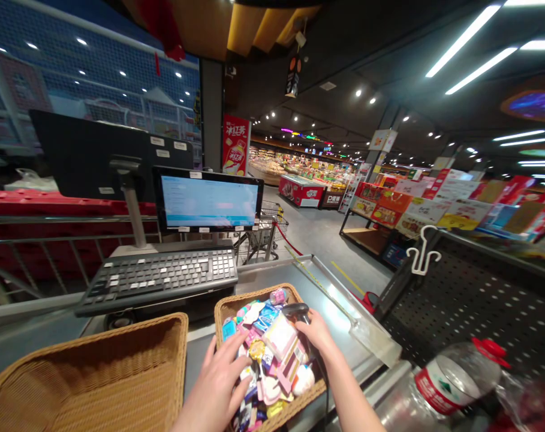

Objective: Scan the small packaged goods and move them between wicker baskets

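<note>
A wicker basket (227, 307) full of several small bright packets (276, 339) stands on the steel checkout counter (339, 300). My left hand (220, 378) lies on the packets at the basket's near left, fingers spread. My right hand (315, 333) is at the basket's right side, closed around a black handheld scanner (297, 312) whose head points over the packets. A second wicker basket (101, 378) stands at the left and looks empty.
A black keyboard (164, 276) and a lit till screen (209, 201) stand behind the baskets. A clear water bottle with a red cap (452, 375) lies at the right. Black pegboard (470, 300) and stocked shelves (434, 207) run along the right; the shop aisle opens ahead.
</note>
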`<state>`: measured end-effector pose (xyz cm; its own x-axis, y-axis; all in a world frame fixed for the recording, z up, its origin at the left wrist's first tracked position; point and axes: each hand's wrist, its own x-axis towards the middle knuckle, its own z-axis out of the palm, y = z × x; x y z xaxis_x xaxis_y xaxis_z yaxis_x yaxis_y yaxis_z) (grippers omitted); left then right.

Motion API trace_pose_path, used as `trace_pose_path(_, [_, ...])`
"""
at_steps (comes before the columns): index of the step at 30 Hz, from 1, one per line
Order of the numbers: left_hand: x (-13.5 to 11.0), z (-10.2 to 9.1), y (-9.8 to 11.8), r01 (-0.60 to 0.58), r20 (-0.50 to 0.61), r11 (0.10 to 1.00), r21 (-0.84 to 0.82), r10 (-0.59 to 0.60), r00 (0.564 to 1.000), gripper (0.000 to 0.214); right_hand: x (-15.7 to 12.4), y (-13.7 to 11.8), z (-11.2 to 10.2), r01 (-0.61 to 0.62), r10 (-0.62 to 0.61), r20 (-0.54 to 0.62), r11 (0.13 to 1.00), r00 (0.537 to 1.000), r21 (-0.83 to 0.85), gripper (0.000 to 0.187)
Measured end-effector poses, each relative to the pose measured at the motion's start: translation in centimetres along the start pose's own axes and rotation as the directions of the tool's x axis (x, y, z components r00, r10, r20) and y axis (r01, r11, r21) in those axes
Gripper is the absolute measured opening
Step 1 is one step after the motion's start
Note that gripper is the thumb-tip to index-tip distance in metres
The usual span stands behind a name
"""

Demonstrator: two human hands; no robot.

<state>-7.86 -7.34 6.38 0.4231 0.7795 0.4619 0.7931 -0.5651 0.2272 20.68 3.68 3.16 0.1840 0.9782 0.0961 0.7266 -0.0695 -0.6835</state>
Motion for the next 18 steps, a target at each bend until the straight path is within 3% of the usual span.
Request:
trace_pose_path(8, [4.5, 1.9, 1.4, 0.246, 0.052, 0.969, -0.012, -0.245, 0.968, 0.034, -2.4, -0.3, -2.7, 0.059, -0.028, -0.166, 0.981, 0.986, 0.185, 0.029])
trace_pose_path(13, [6.0, 2.5, 3.1, 0.295, 0.135, 0.955, 0.021, -0.295, 0.946, 0.049, -4.9, -1.4, -4.0, 0.107, -0.033, -0.272, 0.960, 0.962, 0.260, 0.036])
trace_pose_path(18, [6.9, 3.6, 3.7, 0.342, 0.155, 0.934, 0.103, -0.355, 0.922, 0.038, -6.6, -1.8, -4.0, 0.131, -0.025, -0.368, 0.955, 0.930, 0.267, 0.041])
